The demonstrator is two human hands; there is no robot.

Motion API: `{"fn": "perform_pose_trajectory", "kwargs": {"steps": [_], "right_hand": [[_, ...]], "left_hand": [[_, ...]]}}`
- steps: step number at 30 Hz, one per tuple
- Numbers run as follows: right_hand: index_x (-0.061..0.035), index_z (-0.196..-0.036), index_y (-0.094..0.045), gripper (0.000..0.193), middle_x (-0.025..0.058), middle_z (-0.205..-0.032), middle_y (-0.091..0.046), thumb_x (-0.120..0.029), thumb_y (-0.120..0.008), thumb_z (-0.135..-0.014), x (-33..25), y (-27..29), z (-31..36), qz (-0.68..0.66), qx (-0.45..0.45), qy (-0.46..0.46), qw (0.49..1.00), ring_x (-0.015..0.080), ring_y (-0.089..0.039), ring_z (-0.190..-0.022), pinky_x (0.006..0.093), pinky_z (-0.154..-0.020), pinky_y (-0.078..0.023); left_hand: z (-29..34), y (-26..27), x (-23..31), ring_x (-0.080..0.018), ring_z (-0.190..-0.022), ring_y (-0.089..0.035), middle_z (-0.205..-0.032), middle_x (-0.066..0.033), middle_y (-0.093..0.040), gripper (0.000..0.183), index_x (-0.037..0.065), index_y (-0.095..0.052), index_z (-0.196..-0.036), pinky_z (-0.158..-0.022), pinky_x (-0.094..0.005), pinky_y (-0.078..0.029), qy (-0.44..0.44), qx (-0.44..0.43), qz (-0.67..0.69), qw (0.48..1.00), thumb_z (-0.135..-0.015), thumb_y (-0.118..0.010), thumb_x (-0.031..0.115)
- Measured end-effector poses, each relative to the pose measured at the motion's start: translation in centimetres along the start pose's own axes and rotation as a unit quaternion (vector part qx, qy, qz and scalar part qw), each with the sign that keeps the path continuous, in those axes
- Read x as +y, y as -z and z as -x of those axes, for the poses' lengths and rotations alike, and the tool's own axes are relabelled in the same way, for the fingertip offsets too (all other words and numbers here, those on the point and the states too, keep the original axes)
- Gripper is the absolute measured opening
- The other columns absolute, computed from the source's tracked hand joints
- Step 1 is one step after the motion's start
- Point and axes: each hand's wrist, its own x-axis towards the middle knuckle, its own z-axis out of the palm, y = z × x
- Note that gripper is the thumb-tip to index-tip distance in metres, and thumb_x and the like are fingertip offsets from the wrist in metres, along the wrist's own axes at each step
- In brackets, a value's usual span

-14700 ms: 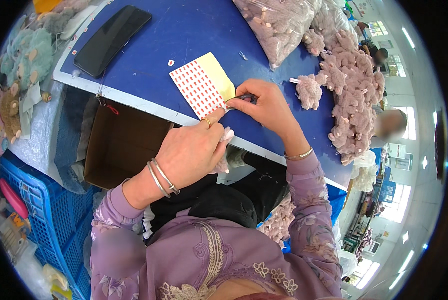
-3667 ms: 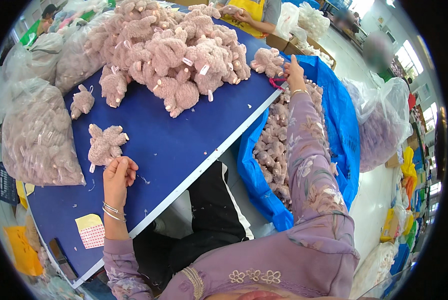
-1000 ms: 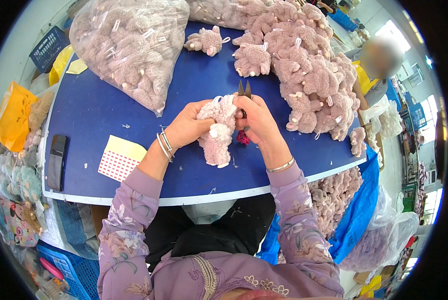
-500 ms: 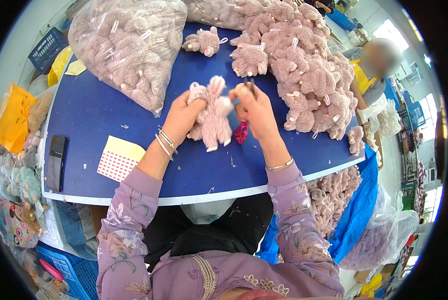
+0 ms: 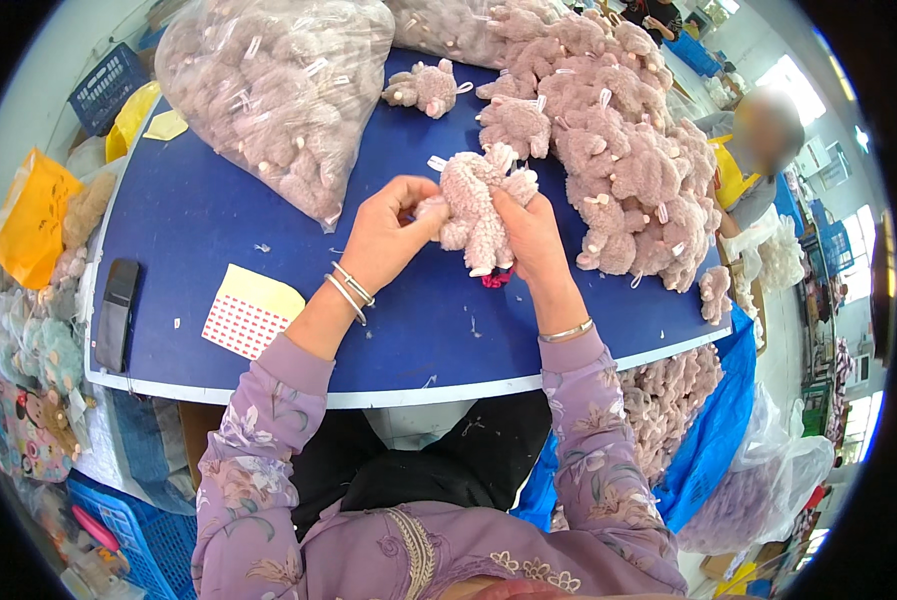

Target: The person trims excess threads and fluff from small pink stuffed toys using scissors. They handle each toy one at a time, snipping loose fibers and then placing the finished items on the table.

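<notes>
My right hand [image 5: 536,238] grips a pinkish plush animal [image 5: 473,215] above the blue table [image 5: 398,345], my left hand [image 5: 393,228] pinching its edge, while a clear plastic bag [image 5: 322,208] and blue sack [image 5: 710,425] hold similar plushes [image 5: 268,95], white tags [image 5: 316,67] illegible.

You hold a pale pink plush toy [image 5: 475,215] above the blue tabletop [image 5: 388,335], its feet toward you and a white tag sticking out at its upper left. Your left hand [image 5: 400,222] pinches its left edge between thumb and fingers; your right hand [image 5: 536,238] grips its other side, thumb in front. A magenta scrap [image 5: 497,280] peeks out beneath the toy. Near your left forearm lies a red-and-white sticker sheet [image 5: 240,326] with yellow backing, and farther left a black smartphone [image 5: 118,312]. Beyond your hands stand a clear plastic bag [image 5: 278,105] of similar toys and, rightward, a loose plush heap [image 5: 633,160].
</notes>
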Motion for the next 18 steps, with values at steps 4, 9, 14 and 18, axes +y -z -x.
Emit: {"fn": "perform_pose_trajectory", "kwargs": {"steps": [4, 9, 14, 18], "right_hand": [[0.004, -0.12, -0.054, 0.03, 0.009, -0.106, -0.064, -0.016, -0.049, -0.098, 0.4, 0.5, -0.1, -0.058, -0.035, -0.008, 0.998, 0.0145, -0.065, -0.088, 0.0291, -0.071, -0.054], [0.0029, -0.118, -0.056, 0.029, 0.0075, -0.103, -0.065, -0.017, -0.049, -0.098, 0.7, 0.3, -0.1, -0.1, -0.05, -0.002, 0.994, 0.0136, -0.065, -0.084, 0.0272, -0.067, -0.053], [0.0028, -0.117, -0.056, 0.03, 0.008, -0.102, -0.065, -0.02, -0.051, -0.098, 1.1, 0.8, 0.1, -0.067, -0.074, -0.003, 0.995, 0.0135, -0.065, -0.084, 0.0279, -0.069, -0.053], [0.0041, -0.111, -0.06, 0.029, 0.0074, -0.099, -0.066, -0.02, -0.054, -0.097, 1.1, 0.7, 0.0, -0.015, -0.06, 0.033, 0.998, 0.0115, -0.063, -0.083, 0.0269, -0.069, -0.052]], "left_hand": [[-0.5, 0.2, -0.1, -0.0068, -0.079, -0.058, -0.094, -0.0026, -0.062, 0.025, 0.005, -0.053, -0.114, -0.067, -0.0225, -0.048, 0.048, -0.005, 0.175, 0.983, -0.092, -0.061, 0.014], [-0.1, 0.1, 0.4, -0.0079, -0.07, -0.055, -0.088, -0.0009, -0.059, 0.017, 0.007, -0.054, -0.109, -0.061, -0.0237, -0.047, 0.017, -0.029, 0.312, 0.949, -0.094, -0.058, 0.014], [-0.1, 0.7, 0.8, -0.0076, -0.065, -0.053, -0.083, -0.0017, -0.058, 0.016, 0.006, -0.053, -0.106, -0.058, -0.0216, -0.045, 0.004, -0.058, 0.371, 0.927, -0.093, -0.059, 0.015], [-0.3, 1.1, 0.6, -0.0067, -0.071, -0.053, -0.089, -0.0004, -0.059, 0.025, 0.008, -0.053, -0.114, -0.06, -0.0222, -0.046, 0.019, -0.03, 0.271, 0.962, -0.093, -0.06, 0.02]]}}
